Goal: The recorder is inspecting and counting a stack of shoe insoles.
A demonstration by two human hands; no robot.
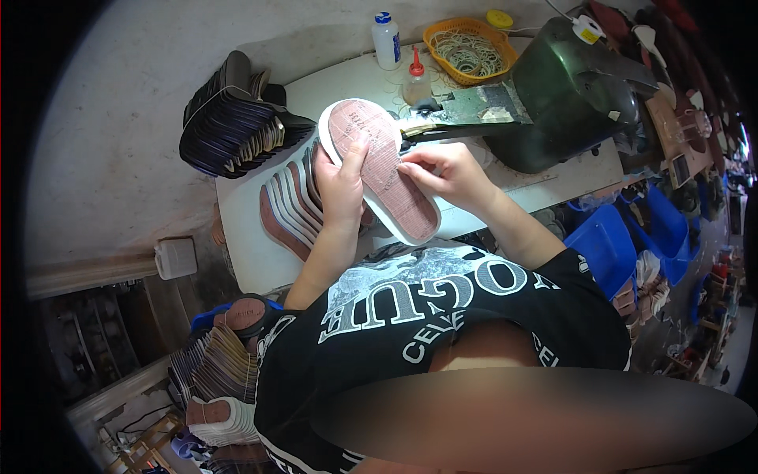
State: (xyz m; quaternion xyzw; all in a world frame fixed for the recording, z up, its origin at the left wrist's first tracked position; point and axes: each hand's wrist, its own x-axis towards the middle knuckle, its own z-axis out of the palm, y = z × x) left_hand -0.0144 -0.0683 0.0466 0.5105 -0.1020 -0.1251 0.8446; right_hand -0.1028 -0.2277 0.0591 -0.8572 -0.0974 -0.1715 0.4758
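My left hand [342, 183] grips a shoe sole [383, 162] from its left side, thumb laid across the top face and the other fingers beneath. The sole has a reddish-pink woven-looking face and a thick white rim, and is tilted, its wider end away from me. At its right edge, the thumb and forefinger of my right hand [444, 170] are pinched together against the face. Whatever lies between those fingertips is too small to make out. Just beyond the sole is the arm of a green machine [474, 110]. Beside my left wrist, a row of similar soles [288, 201] leans together on the white table.
Dark bundled soles [237, 122] stand at the table's far left. Behind the machine arm are a red-tipped bottle [416, 83], a blue-capped bottle [387, 41] and a yellow basket [470, 51] of rubber bands. Blue chairs [604, 245] stand right; more stacked soles [217, 367] sit lower left.
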